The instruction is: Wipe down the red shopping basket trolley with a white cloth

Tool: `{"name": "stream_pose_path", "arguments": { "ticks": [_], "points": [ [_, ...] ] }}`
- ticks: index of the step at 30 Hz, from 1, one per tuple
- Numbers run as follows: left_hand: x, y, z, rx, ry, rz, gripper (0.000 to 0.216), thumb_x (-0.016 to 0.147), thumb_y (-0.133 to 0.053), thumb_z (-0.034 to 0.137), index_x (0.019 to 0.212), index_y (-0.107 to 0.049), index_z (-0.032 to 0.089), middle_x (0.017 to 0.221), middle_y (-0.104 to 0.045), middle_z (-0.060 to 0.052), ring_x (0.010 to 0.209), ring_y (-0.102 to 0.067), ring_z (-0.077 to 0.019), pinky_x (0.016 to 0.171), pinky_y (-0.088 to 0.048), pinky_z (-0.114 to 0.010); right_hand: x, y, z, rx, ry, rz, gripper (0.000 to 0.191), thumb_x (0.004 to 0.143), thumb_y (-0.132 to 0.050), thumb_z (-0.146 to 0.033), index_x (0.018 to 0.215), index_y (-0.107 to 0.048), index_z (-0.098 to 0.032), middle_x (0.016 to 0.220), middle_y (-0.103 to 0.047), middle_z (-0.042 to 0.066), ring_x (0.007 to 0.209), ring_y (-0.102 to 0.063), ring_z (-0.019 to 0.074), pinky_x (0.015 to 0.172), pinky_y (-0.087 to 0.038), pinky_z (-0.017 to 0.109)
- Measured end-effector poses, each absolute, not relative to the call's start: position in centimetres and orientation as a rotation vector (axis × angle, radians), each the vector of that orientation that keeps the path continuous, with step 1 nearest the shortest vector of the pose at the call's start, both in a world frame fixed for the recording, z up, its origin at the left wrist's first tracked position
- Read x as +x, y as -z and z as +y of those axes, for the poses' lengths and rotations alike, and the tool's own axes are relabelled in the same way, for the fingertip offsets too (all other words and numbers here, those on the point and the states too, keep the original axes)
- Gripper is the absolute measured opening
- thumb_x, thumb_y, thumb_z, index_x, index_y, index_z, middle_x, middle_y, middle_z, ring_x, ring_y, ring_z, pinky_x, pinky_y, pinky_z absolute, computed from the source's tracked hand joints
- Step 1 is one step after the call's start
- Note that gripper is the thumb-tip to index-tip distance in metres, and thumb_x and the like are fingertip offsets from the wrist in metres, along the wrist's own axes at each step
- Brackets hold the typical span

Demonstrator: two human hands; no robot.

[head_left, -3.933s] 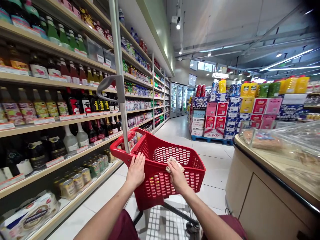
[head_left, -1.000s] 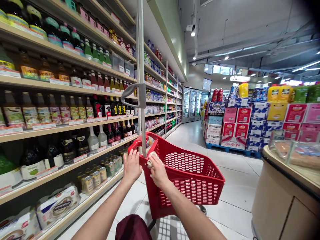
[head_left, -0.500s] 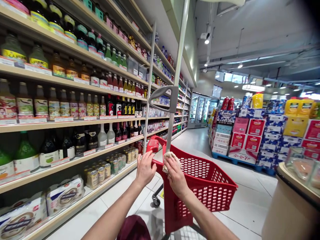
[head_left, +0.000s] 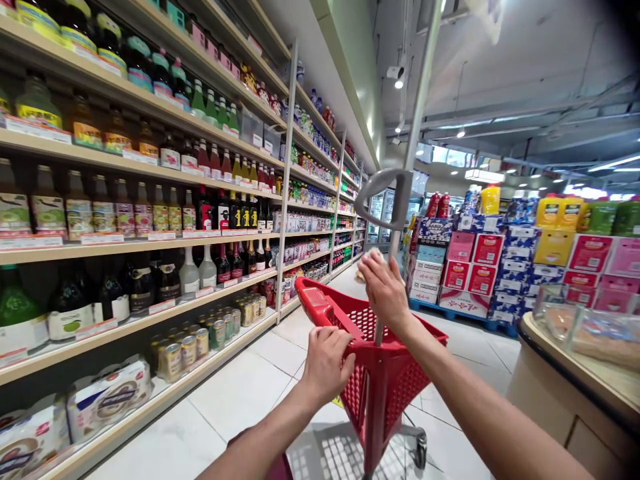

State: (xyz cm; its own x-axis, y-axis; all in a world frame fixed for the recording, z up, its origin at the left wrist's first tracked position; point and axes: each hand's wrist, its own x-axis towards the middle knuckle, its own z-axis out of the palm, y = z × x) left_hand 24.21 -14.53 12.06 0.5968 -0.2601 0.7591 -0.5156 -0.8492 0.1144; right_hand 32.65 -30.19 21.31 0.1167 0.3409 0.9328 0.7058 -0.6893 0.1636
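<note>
A red plastic shopping cart (head_left: 377,387) with perforated sides stands in front of me, one corner facing me. My left hand (head_left: 327,360) curls its fingers over the cart's near rim. In my right hand (head_left: 384,288) is a pale cloth (head_left: 372,255), mostly covered by the fingers. This hand is raised above the rim, at the metal pole (head_left: 420,107) that rises from the cart's corner. A grey loop handle (head_left: 401,200) is fixed on the pole just above the cloth. The pole leans to the right.
Shelves of bottles (head_left: 170,237) and cans run along the left. Stacked drink cartons (head_left: 473,270) stand on a blue pallet (head_left: 453,313) beyond the cart. At right is a rounded counter (head_left: 545,373) with clear bins. White floor tiles (head_left: 200,427) lie below.
The cart has turned, swinging its near corner and pole to the right. My right hand has moved up the pole with the cloth. My left hand has shifted right and down onto the rim.
</note>
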Motion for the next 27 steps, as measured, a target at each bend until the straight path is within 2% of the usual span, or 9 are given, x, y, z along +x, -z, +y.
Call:
{"name": "stream_pose_path", "arguments": {
  "ticks": [4, 7, 12, 14, 16, 20, 22, 25, 27],
  "points": [
    [26.8, -13.0, -13.6, 2.499, -1.120, -0.470, 0.032, 0.085, -0.037, 0.027, 0.111, -0.053, 0.019, 0.119, -0.055, -0.008, 0.113, -0.045, -0.0205, 0.098, -0.027, -0.045, 30.0, -14.8, -33.5, -2.157, 1.268, -0.929, 0.036, 0.085, -0.034, -0.026, 0.116, -0.052, -0.020, 0.122, -0.053, 0.006, 0.119, -0.042, 0.0191, 0.106, -0.021, 0.044],
    [29.0, -13.0, -13.1, 2.630, -1.017, -0.371, 0.040, 0.086, -0.035, 0.036, 0.117, -0.049, 0.016, 0.132, -0.044, -0.011, 0.124, -0.034, -0.0245, 0.101, -0.023, -0.051, 29.4, -10.7, -36.2, -2.146, 0.970, -0.679, 0.036, 0.084, -0.034, -0.035, 0.106, -0.059, -0.021, 0.116, -0.058, 0.007, 0.111, -0.050, 0.0204, 0.098, -0.034, 0.041],
    [29.8, -12.2, -16.4, 2.656, -1.067, -0.443, 0.046, 0.084, -0.038, 0.046, 0.116, -0.050, 0.017, 0.125, -0.051, -0.011, 0.119, -0.039, -0.0259, 0.102, -0.021, -0.053, 29.7, -10.6, -39.7, -2.101, 0.724, -0.292, 0.037, 0.078, -0.036, -0.039, 0.093, -0.063, -0.018, 0.096, -0.066, 0.008, 0.085, -0.062, 0.0217, 0.076, -0.048, 0.034],
    [30.0, -12.3, -17.7, 2.634, -1.059, -0.514, 0.043, 0.083, -0.040, 0.046, 0.114, -0.053, 0.019, 0.122, -0.053, -0.010, 0.116, -0.041, -0.0247, 0.103, -0.020, -0.052, 29.2, -11.6, -39.6, -2.155, 0.699, -0.231, 0.035, 0.078, -0.035, -0.035, 0.091, -0.064, -0.018, 0.084, -0.068, 0.006, 0.075, -0.063, 0.0207, 0.069, -0.049, 0.033],
    [30.6, -12.7, -18.2, 2.623, -0.995, -0.510, 0.041, 0.085, -0.036, 0.044, 0.114, -0.052, 0.019, 0.125, -0.051, -0.008, 0.118, -0.040, -0.0232, 0.103, -0.020, -0.051, 28.7, -12.2, -38.5, -2.209, 0.759, -0.311, 0.033, 0.079, -0.035, -0.032, 0.092, -0.064, -0.020, 0.082, -0.068, 0.004, 0.078, -0.063, 0.0204, 0.070, -0.049, 0.033],
    [31.9, -13.3, -18.1, 2.655, -0.865, -0.441, 0.044, 0.088, -0.030, 0.041, 0.119, -0.048, 0.017, 0.130, -0.046, -0.009, 0.123, -0.035, -0.0226, 0.103, -0.023, -0.050, 28.7, -11.9, -38.0, -2.293, 1.091, -0.565, 0.033, 0.081, -0.037, -0.027, 0.104, -0.060, -0.020, 0.111, -0.060, 0.007, 0.105, -0.053, 0.0219, 0.088, -0.041, 0.037],
    [32.0, -13.3, -18.5, 2.665, -0.833, -0.525, 0.043, 0.088, -0.030, 0.040, 0.121, -0.047, 0.019, 0.131, -0.046, -0.007, 0.123, -0.035, -0.0213, 0.103, -0.023, -0.049, 29.3, -11.6, -39.8, -2.392, 1.128, -0.439, 0.033, 0.082, -0.036, -0.027, 0.106, -0.058, -0.021, 0.112, -0.059, 0.007, 0.100, -0.055, 0.0213, 0.085, -0.042, 0.037],
    [31.5, -13.1, -19.9, 2.655, -0.831, -0.588, 0.041, 0.087, -0.033, 0.037, 0.122, -0.046, 0.019, 0.132, -0.045, -0.007, 0.124, -0.035, -0.0213, 0.104, -0.022, -0.049, 30.4, -11.7, -41.7, -2.465, 1.071, -0.055, 0.034, 0.083, -0.033, -0.027, 0.103, -0.058, -0.019, 0.100, -0.063, 0.008, 0.081, -0.059, 0.0187, 0.071, -0.045, 0.032],
    [31.2, -13.0, -21.0, 2.653, -0.856, -0.587, 0.041, 0.085, -0.037, 0.035, 0.121, -0.046, 0.018, 0.131, -0.045, -0.008, 0.124, -0.035, -0.0219, 0.104, -0.022, -0.049, 30.9, -12.0, -40.6, -2.451, 1.105, -0.014, 0.033, 0.082, -0.032, -0.024, 0.099, -0.060, -0.019, 0.093, -0.064, 0.008, 0.078, -0.059, 0.0179, 0.070, -0.045, 0.031]
  ]
}}
